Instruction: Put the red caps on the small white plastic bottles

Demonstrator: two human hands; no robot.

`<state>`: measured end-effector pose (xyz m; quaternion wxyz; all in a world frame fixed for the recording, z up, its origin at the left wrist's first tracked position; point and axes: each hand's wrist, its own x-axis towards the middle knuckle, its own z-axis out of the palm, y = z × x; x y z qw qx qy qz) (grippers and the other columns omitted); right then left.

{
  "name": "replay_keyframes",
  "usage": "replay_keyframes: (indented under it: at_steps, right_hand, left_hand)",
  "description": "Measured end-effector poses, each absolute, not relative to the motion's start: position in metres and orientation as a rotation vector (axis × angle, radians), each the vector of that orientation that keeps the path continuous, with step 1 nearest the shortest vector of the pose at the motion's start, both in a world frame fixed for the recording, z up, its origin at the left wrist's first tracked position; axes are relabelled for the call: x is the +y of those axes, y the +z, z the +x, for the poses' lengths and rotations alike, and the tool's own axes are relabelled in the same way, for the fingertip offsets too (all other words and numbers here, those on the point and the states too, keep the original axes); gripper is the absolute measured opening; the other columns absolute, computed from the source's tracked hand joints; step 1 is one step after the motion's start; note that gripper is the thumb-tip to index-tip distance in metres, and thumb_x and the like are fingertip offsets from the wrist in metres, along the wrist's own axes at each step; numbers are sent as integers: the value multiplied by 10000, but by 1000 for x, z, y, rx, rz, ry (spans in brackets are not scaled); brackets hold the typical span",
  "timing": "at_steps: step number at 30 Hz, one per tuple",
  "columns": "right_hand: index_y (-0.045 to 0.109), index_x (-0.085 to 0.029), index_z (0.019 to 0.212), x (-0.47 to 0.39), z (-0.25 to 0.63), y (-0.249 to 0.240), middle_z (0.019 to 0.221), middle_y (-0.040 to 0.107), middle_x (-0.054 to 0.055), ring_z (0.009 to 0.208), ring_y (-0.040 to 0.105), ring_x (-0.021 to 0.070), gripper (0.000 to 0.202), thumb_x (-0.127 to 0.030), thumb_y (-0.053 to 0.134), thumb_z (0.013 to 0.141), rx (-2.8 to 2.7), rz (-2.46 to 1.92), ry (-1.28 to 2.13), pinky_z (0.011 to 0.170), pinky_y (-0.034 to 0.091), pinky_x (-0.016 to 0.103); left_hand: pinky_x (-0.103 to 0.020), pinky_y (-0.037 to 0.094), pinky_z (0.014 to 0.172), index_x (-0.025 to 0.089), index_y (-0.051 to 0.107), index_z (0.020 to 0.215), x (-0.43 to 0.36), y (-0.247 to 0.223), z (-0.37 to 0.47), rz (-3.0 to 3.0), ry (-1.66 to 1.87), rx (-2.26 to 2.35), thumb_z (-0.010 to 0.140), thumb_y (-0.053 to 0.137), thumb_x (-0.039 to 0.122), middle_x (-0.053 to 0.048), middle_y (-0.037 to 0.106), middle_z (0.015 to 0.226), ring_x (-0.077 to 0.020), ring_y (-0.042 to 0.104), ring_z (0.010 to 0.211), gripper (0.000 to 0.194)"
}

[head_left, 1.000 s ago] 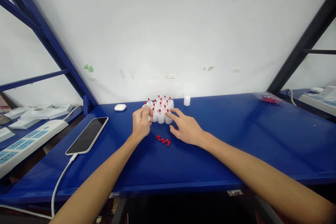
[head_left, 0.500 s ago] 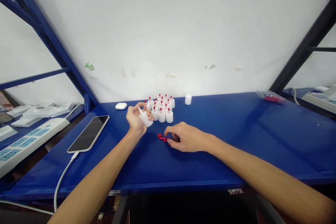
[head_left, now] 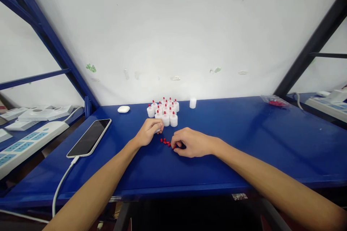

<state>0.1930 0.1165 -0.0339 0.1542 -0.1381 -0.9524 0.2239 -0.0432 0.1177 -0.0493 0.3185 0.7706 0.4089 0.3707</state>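
My left hand (head_left: 148, 132) is closed round a small white dropper bottle, mostly hidden by the fingers and turned back of the hand. My right hand (head_left: 192, 143) bends down to the table, thumb and forefinger pinched at a small red cap (head_left: 175, 146) that shows between the fingertips. Just left of those fingertips lie several loose red caps (head_left: 165, 142). Behind my left hand stand several white dropper bottles (head_left: 165, 120) in a tight group, red caps on their tips.
A white cylindrical piece (head_left: 192, 103) stands by the wall, right of the bottles. To the left lie a white oval case (head_left: 123, 109) and a phone (head_left: 89, 138) on a charging cable. A clear bag with red pieces (head_left: 275, 101) is at the far right, a power strip (head_left: 34, 140) at the left.
My left hand has turned over and come slightly right and down, hiding the bottle it shows earlier. The fingers of my right hand have closed together at the red caps.
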Motion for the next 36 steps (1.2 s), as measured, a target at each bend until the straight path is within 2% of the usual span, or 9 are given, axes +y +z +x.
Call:
replay_keyframes:
  at_steps: [5,8,13,17,22,25,29,31,36]
  right_hand:
    - [677,-179,904,114,191,-35,701,588,-29,587,507,94,86,-201,598,875,-2651,-471,669,597,414,224]
    - [656,-187,947,114,188,-37,771,649,-10,612,558,100,98,-221,573,907,-2411,-542,626,615,448,229]
    - [659,-193,907,117,180,-43,842,721,22,727,668,139,64,-204,599,887,-2050,-572,485,712,527,262]
    - [668,-201,854,120,175,-45,807,738,21,704,689,150,41,-223,638,871,-1930,-577,434,694,562,273]
    - [604,-215,1076,118,173,-45,828,754,12,768,731,169,232,-231,678,858,-1838,-569,482,734,592,283]
    - [603,-217,1037,116,174,-43,852,755,8,789,732,161,202,-216,688,854,-1859,-512,439,740,586,267]
    - [648,-206,858,114,176,-40,789,733,-1,697,696,137,16,-200,661,865,-1952,-464,403,671,559,245]
    - [661,-201,816,114,177,-38,769,729,-2,672,680,133,57,-175,643,863,-1966,-453,405,650,545,244]
    - [684,-197,892,112,175,-39,838,744,13,726,692,138,116,-113,618,844,-1919,-403,376,702,563,253]
  left_hand:
    - [-240,374,599,149,563,667,113,-50,-39,2187,951,1184,960,392,397,3,539,623,-125,480,595,420]
    - [-240,336,581,155,516,626,112,-50,-37,2329,995,1237,973,377,377,25,486,572,-109,431,549,435]
    - [-242,341,581,154,535,643,113,-42,-32,2396,1060,1218,989,359,373,20,497,568,-109,448,546,446]
    - [-234,362,583,153,570,711,111,-32,-30,2393,1118,1240,1020,294,367,17,517,571,-112,470,546,466]
    - [-236,379,617,157,557,716,107,-26,-26,2593,1002,1169,1032,265,335,-3,563,625,-116,506,578,465]
    - [-240,361,599,163,525,678,106,-26,-23,2664,906,1153,1031,257,337,-9,573,631,-116,491,566,476]
    - [-237,349,593,162,599,736,104,-28,-22,2664,847,1213,1001,354,407,-3,606,636,-119,516,574,436]
    - [-234,350,596,163,642,767,102,-28,-20,2642,885,1248,959,435,449,0,630,636,-120,541,583,402]
    - [-234,305,546,149,604,583,99,-25,-12,2572,1005,1360,896,500,463,8,541,510,-97,459,501,455]
